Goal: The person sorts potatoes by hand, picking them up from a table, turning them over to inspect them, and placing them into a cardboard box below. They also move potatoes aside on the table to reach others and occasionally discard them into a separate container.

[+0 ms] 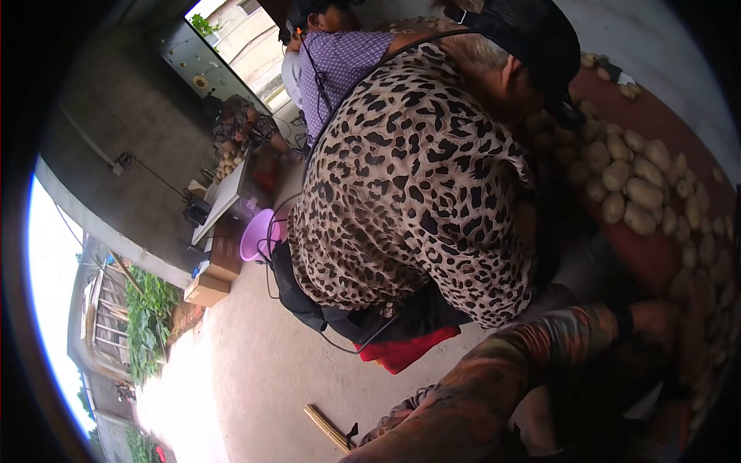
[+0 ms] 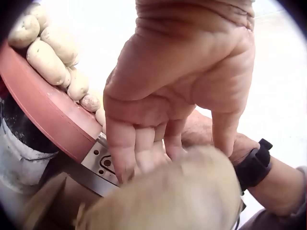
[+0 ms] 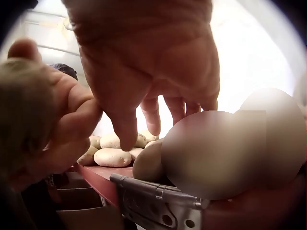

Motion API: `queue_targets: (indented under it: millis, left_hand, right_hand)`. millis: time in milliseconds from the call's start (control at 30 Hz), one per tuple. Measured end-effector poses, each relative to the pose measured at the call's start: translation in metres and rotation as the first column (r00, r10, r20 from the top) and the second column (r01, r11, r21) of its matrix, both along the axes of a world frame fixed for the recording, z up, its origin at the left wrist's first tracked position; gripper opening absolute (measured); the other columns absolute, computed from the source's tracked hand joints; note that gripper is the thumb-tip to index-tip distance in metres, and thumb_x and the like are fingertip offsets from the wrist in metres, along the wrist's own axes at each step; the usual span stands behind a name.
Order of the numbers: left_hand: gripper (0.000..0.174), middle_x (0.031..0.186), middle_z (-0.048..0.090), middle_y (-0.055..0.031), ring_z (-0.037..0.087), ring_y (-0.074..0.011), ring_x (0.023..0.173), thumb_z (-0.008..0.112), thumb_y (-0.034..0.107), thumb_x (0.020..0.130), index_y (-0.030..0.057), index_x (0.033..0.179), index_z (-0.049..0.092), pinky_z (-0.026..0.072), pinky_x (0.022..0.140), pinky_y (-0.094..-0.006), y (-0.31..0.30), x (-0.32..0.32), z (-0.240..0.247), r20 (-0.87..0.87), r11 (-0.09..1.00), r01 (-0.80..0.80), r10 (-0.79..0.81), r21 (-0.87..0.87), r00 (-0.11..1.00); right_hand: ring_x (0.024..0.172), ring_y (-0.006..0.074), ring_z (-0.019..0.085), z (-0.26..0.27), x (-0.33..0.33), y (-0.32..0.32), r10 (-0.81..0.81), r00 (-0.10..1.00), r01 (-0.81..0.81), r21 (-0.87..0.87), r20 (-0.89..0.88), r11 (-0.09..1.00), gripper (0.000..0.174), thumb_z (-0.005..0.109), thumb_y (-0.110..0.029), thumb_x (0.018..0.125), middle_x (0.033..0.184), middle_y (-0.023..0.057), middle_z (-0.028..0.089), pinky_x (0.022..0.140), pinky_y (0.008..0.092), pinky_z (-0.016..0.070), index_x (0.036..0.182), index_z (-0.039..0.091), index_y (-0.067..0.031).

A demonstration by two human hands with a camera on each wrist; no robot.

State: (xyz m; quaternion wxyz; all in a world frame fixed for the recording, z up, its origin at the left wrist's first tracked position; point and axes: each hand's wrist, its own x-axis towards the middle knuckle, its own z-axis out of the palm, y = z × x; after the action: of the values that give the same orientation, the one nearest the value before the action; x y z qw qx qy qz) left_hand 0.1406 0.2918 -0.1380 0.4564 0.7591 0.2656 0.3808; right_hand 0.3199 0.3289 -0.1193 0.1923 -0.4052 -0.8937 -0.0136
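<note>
In the left wrist view, my left hand [image 2: 177, 81] holds a large pale potato [image 2: 168, 196] in its fingers, the potato blurred close to the camera. The right wrist view catches the same hand at its left edge, with the potato there in shadow. My right hand [image 3: 148, 62] is above the red tabletop [image 3: 103, 177], fingers spread and pointing down. Smooth pale potatoes [image 3: 112, 157] lie behind those fingertips, and a big blurred potato shape [image 3: 206, 153] fills the foreground. Seen from the head, a patterned sleeve [image 1: 494, 363] reaches into shade at the table's edge.
A long heap of potatoes [image 1: 641, 185] covers the tabletop. A metal hinge plate [image 3: 158, 196] sits on its edge, and a whitish bucket [image 2: 24, 158] stands below. Close by sits a person in a leopard-print shirt [image 1: 409, 185]. A purple basin [image 1: 257, 235] is on the floor.
</note>
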Motion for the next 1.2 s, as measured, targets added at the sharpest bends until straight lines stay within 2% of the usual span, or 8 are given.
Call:
queue_targets:
  millis: [67, 433, 767, 833, 967, 1100, 1133, 1200]
  left_hand:
    - [0.035, 0.084, 0.068, -0.0169, 0.066, -0.0252, 0.078, 0.074, 0.024, 0.068, -0.0001, 0.092, 0.067, 0.0517, 0.071, -0.0416, -0.003, -0.008, 0.012, -0.225, 0.975, -0.018, -0.033, -0.22, 0.974]
    - [0.028, 0.088, 0.062, -0.0107, 0.062, -0.0202, 0.07, 0.058, 0.022, 0.083, 0.007, 0.106, 0.054, 0.0509, 0.06, -0.0349, 0.029, 0.016, -0.032, 0.299, 0.929, -0.108, 0.222, -0.354, 0.928]
    - [0.024, 0.092, 0.057, -0.0056, 0.059, -0.0161, 0.064, 0.045, 0.02, 0.095, 0.0129, 0.117, 0.044, 0.0503, 0.051, -0.0294, 0.064, 0.056, -0.071, 0.636, 0.882, -0.115, 0.415, -0.457, 0.651]
    - [0.024, 0.096, 0.064, -0.0065, 0.06, -0.014, 0.08, 0.053, 0.02, 0.09, 0.0063, 0.107, 0.062, 0.051, 0.065, -0.029, 0.063, 0.064, -0.06, 0.563, 0.732, -0.182, 0.636, -0.656, 0.528]
    - [0.023, 0.097, 0.064, -0.0088, 0.06, -0.015, 0.079, 0.051, 0.02, 0.091, 0.0086, 0.107, 0.062, 0.0508, 0.063, -0.0296, 0.047, 0.03, -0.039, 0.506, 0.715, -0.151, 0.612, -0.683, 0.608]
    - [0.023, 0.081, 0.06, -0.0068, 0.06, -0.0151, 0.064, 0.048, 0.019, 0.092, 0.0017, 0.107, 0.054, 0.0497, 0.053, -0.0292, 0.047, 0.002, -0.034, 0.782, 0.916, 0.058, 0.304, -0.397, 0.544]
    - [0.02, 0.079, 0.061, -0.0066, 0.061, -0.0161, 0.066, 0.052, 0.017, 0.089, 0.0027, 0.102, 0.058, 0.0497, 0.053, -0.0283, 0.029, -0.003, -0.008, 0.699, 0.826, -0.105, 0.53, -0.554, 0.48]
    - [0.018, 0.078, 0.06, -0.0049, 0.059, -0.0154, 0.065, 0.053, 0.015, 0.088, 0.0033, 0.101, 0.059, 0.0495, 0.054, -0.0275, 0.018, -0.028, 0.025, 0.562, 0.697, -0.136, 0.664, -0.704, 0.492]
  right_hand:
    - [0.132, 0.0276, 0.034, 0.011, -0.008, -0.009, -0.001, 1.0, 0.001, 0.013, 0.019, 1.0, 0.046, 0.039, -0.009, 0.089, 0.139, 0.0153, 0.039, 0.111, 0.0358, 0.0263, 0.134, 0.04, -0.0029]
    - [0.124, 0.0288, 0.038, -0.027, -0.042, -0.004, 0.143, 0.989, -0.143, 0.022, -0.038, 0.99, 0.041, 0.04, -0.009, 0.088, 0.131, 0.0159, 0.042, 0.105, 0.0366, 0.029, 0.128, 0.043, -0.0024]
    - [0.11, 0.0328, 0.046, -0.045, -0.095, 0.008, 0.183, 0.975, -0.197, -0.1, -0.128, 0.975, 0.036, 0.048, -0.011, 0.083, 0.118, 0.0174, 0.049, 0.093, 0.0392, 0.0372, 0.118, 0.048, -0.0016]
    - [0.107, 0.0336, 0.048, -0.05, -0.109, 0.012, 0.185, 0.972, -0.204, -0.128, -0.146, 0.971, 0.035, 0.05, -0.011, 0.083, 0.116, 0.0177, 0.05, 0.091, 0.0397, 0.0388, 0.117, 0.05, -0.0014]
    - [0.102, 0.0352, 0.051, -0.055, -0.143, 0.02, 0.182, 0.966, -0.215, -0.178, -0.184, 0.96, 0.033, 0.053, -0.012, 0.081, 0.11, 0.0184, 0.053, 0.086, 0.0408, 0.0421, 0.113, 0.052, -0.001]
    - [0.096, 0.0369, 0.055, -0.027, -0.087, 0.034, 0.007, 0.991, -0.03, -0.172, -0.134, 0.985, 0.032, 0.057, -0.012, 0.079, 0.105, 0.019, 0.055, 0.082, 0.0418, 0.0453, 0.109, 0.054, -0.0007]
    - [0.095, 0.0373, 0.056, -0.012, -0.049, 0.032, -0.092, 0.99, 0.074, -0.159, -0.107, 0.984, 0.031, 0.058, -0.012, 0.079, 0.104, 0.0192, 0.056, 0.081, 0.0421, 0.0461, 0.108, 0.054, -0.0006]
    - [0.105, 0.0375, 0.05, 0.008, -0.066, -0.002, -0.081, 0.993, 0.088, 0.079, -0.081, 0.993, 0.032, 0.065, -0.008, 0.071, 0.113, 0.0173, 0.051, 0.085, 0.0458, 0.0443, 0.101, 0.056, -0.001]
